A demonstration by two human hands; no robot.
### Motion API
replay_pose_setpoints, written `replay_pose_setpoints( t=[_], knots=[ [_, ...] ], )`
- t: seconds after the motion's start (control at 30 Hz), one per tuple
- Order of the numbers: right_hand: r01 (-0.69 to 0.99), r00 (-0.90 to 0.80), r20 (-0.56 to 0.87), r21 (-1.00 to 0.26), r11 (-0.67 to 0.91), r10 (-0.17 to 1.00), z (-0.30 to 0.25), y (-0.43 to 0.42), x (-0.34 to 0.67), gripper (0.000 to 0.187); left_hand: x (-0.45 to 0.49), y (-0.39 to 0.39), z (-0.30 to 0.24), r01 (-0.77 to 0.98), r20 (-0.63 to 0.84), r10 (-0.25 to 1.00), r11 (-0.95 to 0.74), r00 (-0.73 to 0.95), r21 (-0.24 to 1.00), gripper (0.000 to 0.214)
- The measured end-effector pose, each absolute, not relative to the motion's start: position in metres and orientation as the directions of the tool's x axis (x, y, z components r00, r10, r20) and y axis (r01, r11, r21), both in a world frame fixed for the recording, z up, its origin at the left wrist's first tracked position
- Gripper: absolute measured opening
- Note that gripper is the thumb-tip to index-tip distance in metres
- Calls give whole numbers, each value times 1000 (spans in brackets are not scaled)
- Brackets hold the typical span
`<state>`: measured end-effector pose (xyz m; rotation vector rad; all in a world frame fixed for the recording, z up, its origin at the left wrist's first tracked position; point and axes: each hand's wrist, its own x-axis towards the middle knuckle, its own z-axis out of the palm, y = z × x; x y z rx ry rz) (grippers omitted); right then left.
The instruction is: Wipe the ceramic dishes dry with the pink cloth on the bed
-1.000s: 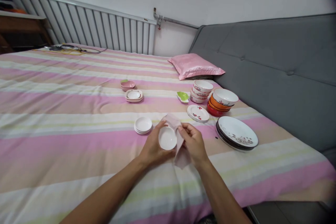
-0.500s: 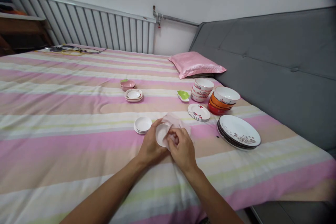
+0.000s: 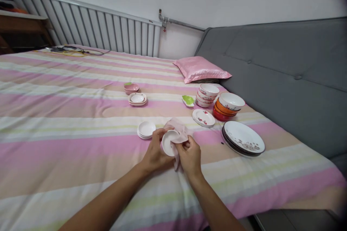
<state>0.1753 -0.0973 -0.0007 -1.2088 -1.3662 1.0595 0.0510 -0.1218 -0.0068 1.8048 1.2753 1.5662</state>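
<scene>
My left hand (image 3: 157, 153) grips a small white dish (image 3: 168, 143) by its edge, its hollow side tilted toward me. A thin pale pink cloth (image 3: 179, 128) is pinched in my right hand (image 3: 190, 157) and lies over the dish's right side, partly hiding it. Just left of my left hand, a short stack of small white dishes (image 3: 146, 129) rests on the striped bedsheet (image 3: 103, 173). To the right of the cloth sits a stack of small plates with red flowers (image 3: 204, 117).
Large dark-rimmed plates (image 3: 242, 137) are stacked at right, with orange and red bowls (image 3: 226, 106) and patterned bowls (image 3: 207, 94) behind. A green leaf-shaped dish (image 3: 188, 100), rectangular dishes (image 3: 137, 99), pink dishes (image 3: 131, 88), a pillow (image 3: 202, 68) and cables (image 3: 81, 51) lie farther back.
My right hand has drawn back from inside the dish to its right side, pulling the cloth, which now hangs below the dish. The dish stays in my left hand.
</scene>
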Motion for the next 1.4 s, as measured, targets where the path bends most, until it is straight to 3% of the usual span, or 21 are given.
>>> replay_pose_setpoints(
  t=[0.27,0.43,0.6,0.83,1.07,1.17,1.3,1.4],
  knots=[
    [61,-33,128,-990,129,991,2,-100,175,21,49,-125,4,32,393,918,-395,53,918,75],
    [32,-19,108,-994,109,994,1,-99,174,24,48,-124,5,15,331,942,-332,49,943,67],
    [52,-17,107,-993,108,994,5,-102,173,23,44,-119,2,9,407,910,-409,74,913,66],
    [357,54,220,-915,187,974,12,-101,182,23,43,-119,2,-170,350,915,-319,201,932,72],
    [237,205,239,-953,189,949,15,-98,182,32,44,-124,9,-245,154,949,-85,274,966,60],
    [245,279,310,-938,245,909,15,-99,181,31,45,-125,8,-287,113,947,-23,300,958,58],
    [353,191,510,-833,426,838,17,-100,183,9,47,-123,5,-434,155,945,-17,286,901,63],
    [304,109,504,-837,454,857,16,-100,183,10,46,-121,4,-513,165,945,3,282,858,54]
  ],
)
